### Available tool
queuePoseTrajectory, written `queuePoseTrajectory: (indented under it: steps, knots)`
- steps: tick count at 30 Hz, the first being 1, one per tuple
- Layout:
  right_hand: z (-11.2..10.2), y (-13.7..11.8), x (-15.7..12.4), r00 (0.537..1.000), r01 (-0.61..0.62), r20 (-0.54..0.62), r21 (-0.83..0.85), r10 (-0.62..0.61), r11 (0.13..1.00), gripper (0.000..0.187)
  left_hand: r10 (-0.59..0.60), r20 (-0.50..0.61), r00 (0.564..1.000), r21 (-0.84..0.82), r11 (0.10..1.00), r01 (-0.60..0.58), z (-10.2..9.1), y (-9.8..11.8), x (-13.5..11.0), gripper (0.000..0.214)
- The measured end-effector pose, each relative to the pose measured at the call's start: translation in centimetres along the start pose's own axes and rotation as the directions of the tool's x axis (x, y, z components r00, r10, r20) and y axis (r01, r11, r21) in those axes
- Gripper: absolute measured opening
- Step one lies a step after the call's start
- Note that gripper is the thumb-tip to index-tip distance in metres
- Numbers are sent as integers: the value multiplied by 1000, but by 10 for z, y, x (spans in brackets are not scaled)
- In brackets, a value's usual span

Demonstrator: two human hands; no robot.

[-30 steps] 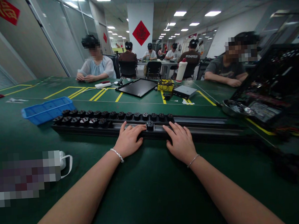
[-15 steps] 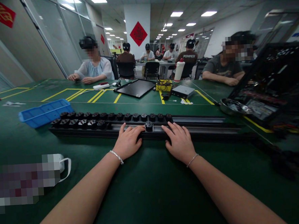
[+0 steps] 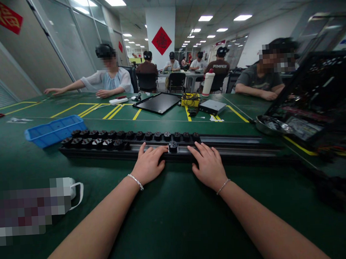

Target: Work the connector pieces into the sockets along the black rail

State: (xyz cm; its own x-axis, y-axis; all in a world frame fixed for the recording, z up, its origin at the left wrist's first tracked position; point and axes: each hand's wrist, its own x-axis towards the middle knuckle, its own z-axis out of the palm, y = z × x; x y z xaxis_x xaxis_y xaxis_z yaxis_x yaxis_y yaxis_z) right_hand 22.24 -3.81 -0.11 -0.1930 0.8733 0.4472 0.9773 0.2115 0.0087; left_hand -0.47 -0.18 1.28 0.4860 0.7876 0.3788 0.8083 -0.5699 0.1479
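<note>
Across the table in front of me lies a long black double-channel rail (image 3: 238, 146). Round black socket-like modules (image 3: 139, 136) line the far channel and the left part of the near one. My left hand (image 3: 149, 165) rests on the rail's near edge, fingers spread, with a fingertip beside a single black module (image 3: 173, 146) in the near channel. To the right of that module, my right hand (image 3: 209, 166) lies on the same edge with its fingers apart. Neither hand is closed around anything.
A blue plastic tray (image 3: 54, 131) stands by the rail's left end. Beyond the rail lie a black flat panel (image 3: 159, 103), a yellow box with cables (image 3: 190, 99) and a grey box (image 3: 212, 106). A metal bowl (image 3: 270, 124) is at right. Co-workers sit across the table.
A co-worker at far left has stretched an arm out to the left across the table. The view has shifted slightly. My hands and the modules have stayed put.
</note>
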Motion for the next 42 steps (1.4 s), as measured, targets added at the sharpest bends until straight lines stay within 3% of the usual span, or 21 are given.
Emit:
queuePoseTrajectory:
  steps: [33,42]
  knots:
    - [-2,-1,-3,1000,4,1,4,-4,1000,57,-12,5,1000,-14,1000,13,2,0,0,37]
    - [-3,-10,-12,999,-48,12,2,48,999,58,4,-5,1000,-23,1000,-4,1,3,-5,45]
